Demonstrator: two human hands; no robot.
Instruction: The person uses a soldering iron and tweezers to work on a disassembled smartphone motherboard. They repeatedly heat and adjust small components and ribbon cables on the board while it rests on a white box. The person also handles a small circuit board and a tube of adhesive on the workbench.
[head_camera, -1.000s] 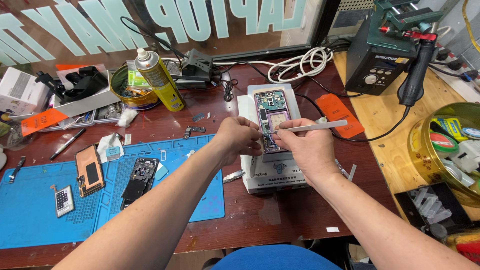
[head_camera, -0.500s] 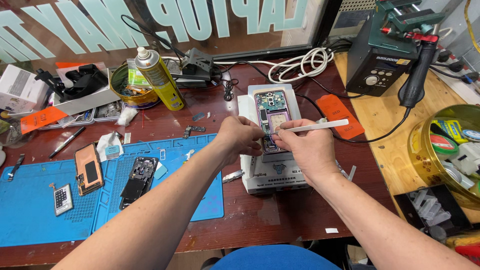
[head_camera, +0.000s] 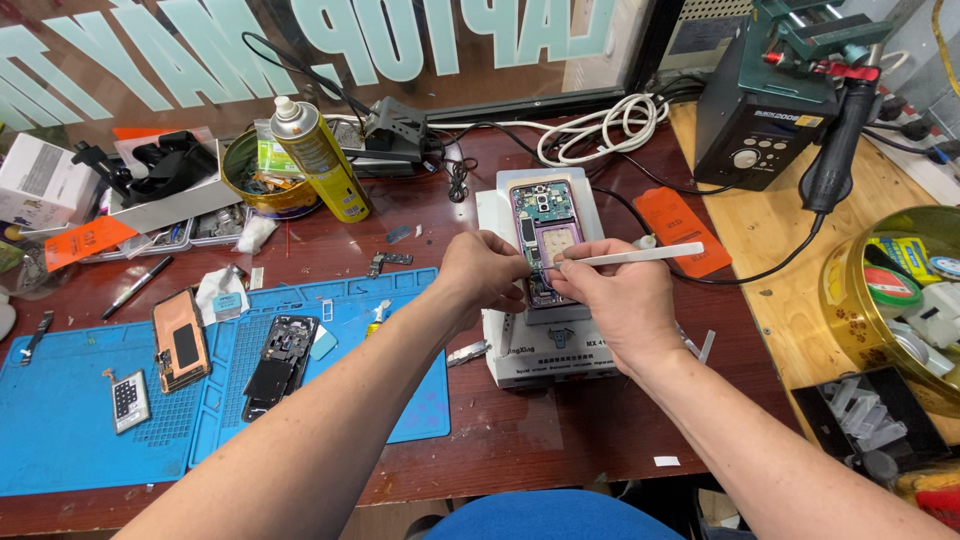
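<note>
On the white heating block (head_camera: 545, 350) at bench centre, the opened phone (head_camera: 547, 235) lay face down, its boards exposed. Left hand (head_camera: 482, 278) pressed its left edge, fingers together on it. Right hand (head_camera: 622, 300) had fingers clamped on a white spudger (head_camera: 640, 254), tip at the phone's middle. Further back: yellow spray can (head_camera: 318, 160), white cable coil (head_camera: 600, 125).

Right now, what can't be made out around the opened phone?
Head view only:
- Lower part of the opened phone: covered by the left hand and right hand.
- Tip of the white tool: hidden between the fingers.
- Parts on the phone's board: too small.
</note>
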